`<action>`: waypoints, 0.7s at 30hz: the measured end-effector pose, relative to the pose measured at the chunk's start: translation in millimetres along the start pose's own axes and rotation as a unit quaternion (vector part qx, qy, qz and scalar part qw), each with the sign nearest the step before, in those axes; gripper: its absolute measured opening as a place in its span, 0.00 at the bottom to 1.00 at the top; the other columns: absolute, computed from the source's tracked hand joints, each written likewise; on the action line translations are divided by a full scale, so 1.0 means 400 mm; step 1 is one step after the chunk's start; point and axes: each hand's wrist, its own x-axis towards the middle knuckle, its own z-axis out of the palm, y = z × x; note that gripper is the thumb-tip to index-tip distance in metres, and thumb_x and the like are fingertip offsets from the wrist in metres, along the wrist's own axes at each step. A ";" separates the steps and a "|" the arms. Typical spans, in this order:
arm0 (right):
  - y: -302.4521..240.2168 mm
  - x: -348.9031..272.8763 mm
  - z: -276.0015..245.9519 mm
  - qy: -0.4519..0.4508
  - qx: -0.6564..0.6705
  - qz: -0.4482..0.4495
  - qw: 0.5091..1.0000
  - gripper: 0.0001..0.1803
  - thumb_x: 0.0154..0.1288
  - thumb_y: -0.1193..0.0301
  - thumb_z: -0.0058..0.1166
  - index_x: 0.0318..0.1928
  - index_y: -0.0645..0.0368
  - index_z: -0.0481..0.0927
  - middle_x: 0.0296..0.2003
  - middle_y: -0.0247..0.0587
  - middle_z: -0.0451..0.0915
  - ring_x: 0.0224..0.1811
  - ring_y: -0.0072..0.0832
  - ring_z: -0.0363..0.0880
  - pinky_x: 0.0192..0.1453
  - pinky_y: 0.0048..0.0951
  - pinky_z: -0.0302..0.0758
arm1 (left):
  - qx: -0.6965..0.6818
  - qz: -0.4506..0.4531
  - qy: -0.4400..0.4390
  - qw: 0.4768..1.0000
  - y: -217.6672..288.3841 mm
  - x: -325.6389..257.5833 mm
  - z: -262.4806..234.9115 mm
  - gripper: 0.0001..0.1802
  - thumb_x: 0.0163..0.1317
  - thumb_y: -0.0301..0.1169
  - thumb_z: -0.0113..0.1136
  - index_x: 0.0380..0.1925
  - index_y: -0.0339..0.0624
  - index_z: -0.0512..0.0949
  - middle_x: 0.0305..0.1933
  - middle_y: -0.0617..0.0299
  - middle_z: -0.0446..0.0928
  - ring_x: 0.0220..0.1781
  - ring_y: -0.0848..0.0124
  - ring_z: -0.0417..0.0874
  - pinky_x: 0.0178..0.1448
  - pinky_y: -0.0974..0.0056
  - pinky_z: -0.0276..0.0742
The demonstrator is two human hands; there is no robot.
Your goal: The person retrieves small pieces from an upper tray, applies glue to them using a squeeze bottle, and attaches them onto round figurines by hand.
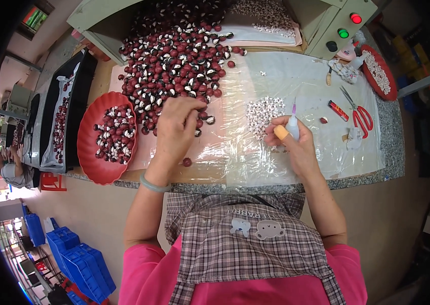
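My left hand (177, 122) is over the near edge of a large heap of small round dark-red, black and white pieces (174, 66). Its fingers bend to the right, with thumb and forefinger apart and nothing seen between them. A single red piece (187, 162) lies just below that hand. My right hand (298, 147), an orange cover on one digit, is closed around a small squeeze bottle (292, 127) with a purple-based needle tip pointing up. Beside this hand, small white-and-pink bits (263, 114) are spread on the plastic-covered table (255, 170).
To the left stand a red fluted bowl (87, 147) of round pieces and a black tray (84, 84). Red-handled scissors (362, 119), a red tube (338, 111) and a red dish (385, 91) of white bits lie right. A green-grey machine housing (108, 28) spans the back.
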 end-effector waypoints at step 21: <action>-0.013 -0.063 -0.054 -0.117 -0.020 0.054 0.991 0.11 0.67 0.74 0.50 0.48 0.61 0.70 0.39 0.39 0.77 0.36 0.26 0.80 0.38 0.24 0.77 | -0.349 -0.263 -0.320 0.841 0.025 -0.193 -0.144 0.14 0.52 0.17 0.52 0.40 0.32 0.78 0.45 0.56 0.75 0.35 0.72 0.82 0.39 0.71 0.82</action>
